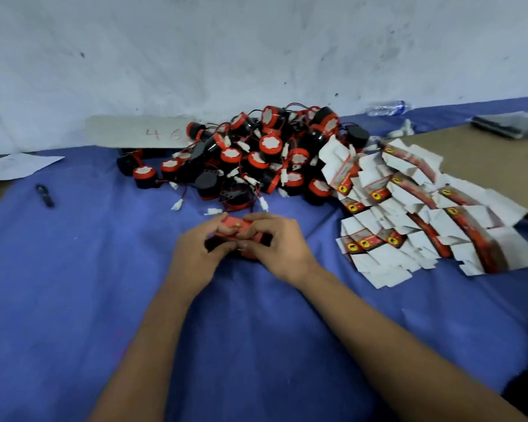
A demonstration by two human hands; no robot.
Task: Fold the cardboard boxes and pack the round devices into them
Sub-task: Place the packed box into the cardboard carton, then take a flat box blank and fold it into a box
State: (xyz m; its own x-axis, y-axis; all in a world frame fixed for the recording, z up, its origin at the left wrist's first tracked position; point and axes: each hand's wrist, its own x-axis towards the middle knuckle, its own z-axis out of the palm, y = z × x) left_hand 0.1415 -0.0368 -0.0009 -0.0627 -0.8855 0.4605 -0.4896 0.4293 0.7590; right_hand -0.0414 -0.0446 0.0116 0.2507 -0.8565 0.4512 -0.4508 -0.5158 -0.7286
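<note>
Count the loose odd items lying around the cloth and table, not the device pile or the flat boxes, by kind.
Clear plastic water bottle by the wall: 1
Small black pen-like stick on the blue cloth: 1
White paper sheet at the left edge: 1
Grey cardboard strip marked with red digits: 1
Flat black packet on the brown table: 1
Total: 5

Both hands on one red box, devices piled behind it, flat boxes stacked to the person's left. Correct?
Not quite: the head view shows the flat boxes to the person's right, not left. The rest holds: left hand and right hand both grip one red box, with the devices piled behind it.
</note>
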